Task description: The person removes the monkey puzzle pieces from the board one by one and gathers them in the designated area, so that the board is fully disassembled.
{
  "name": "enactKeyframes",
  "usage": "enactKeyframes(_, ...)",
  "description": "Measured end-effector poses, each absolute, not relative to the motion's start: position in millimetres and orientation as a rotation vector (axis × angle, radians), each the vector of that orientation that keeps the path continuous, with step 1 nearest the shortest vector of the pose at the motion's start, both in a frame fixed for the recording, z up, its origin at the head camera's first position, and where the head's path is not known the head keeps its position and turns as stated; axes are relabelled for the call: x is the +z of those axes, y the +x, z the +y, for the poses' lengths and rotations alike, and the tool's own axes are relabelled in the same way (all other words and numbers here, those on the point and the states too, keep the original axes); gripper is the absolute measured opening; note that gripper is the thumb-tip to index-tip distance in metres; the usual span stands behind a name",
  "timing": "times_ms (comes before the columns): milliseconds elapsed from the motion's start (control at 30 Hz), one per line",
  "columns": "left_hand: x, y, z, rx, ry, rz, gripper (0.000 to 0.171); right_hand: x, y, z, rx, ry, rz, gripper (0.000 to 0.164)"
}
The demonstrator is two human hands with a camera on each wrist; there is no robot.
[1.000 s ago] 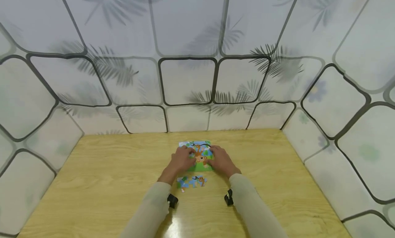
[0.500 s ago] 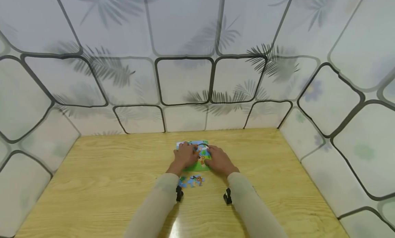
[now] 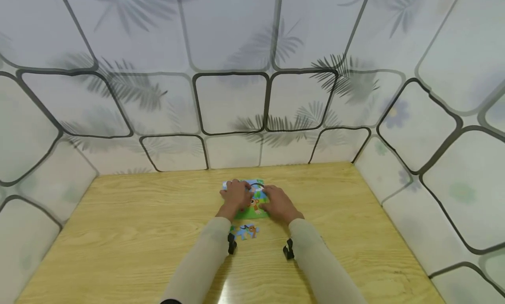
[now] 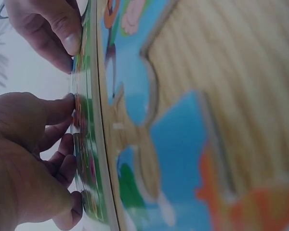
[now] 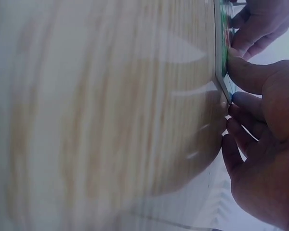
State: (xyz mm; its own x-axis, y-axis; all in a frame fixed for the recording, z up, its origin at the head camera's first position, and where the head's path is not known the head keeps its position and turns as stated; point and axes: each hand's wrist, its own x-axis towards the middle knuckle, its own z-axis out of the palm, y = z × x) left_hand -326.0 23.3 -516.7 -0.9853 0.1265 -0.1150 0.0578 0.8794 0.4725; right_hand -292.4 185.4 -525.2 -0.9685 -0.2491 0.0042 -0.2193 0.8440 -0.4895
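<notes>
A jigsaw puzzle [image 3: 252, 213] with a cartoon monkey lies flat on the table under both hands. My left hand [image 3: 236, 196] covers its left half; in the left wrist view the fingertips [image 4: 67, 144] rest on the puzzle's face. My right hand [image 3: 281, 204] lies across its right edge. In the right wrist view that hand's thumb [image 5: 245, 72] touches the face while its other fingers spread along the edge and the table. Loose puzzle pieces [image 3: 246, 231] lie nearer to me, partly behind the left wrist. Whatever is directly beneath the left palm is hidden.
The light wood table [image 3: 158, 234] reaches a patterned white wall covering [image 3: 236, 150] at the back and sides. Each sleeve bears a small black wrist device, on the left [image 3: 232, 243] and on the right [image 3: 289, 249].
My left hand has shifted rightward and flattened over the puzzle, its forearm now covering some loose pieces. My right hand stays at the right edge. The head view has turned slightly.
</notes>
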Motion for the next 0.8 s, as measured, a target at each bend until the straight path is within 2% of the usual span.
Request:
enactKeyframes(533, -523, -328, 17, 1.073, 0.154, 2.893, 0.013, -525, -291, 184, -0.760, -0.363, 2.951, 0.052)
enactKeyframes(633, -521, -327, 13, 1.164, 0.177, 2.895, 0.018, -524, -291, 184, -0.767, -0.361, 2.943, 0.054)
enactKeyframes(800, -519, -324, 7, 1.285, 0.244, 2.826, 0.038, -523, -290, 186, -0.754, -0.373, 2.960, 0.053)
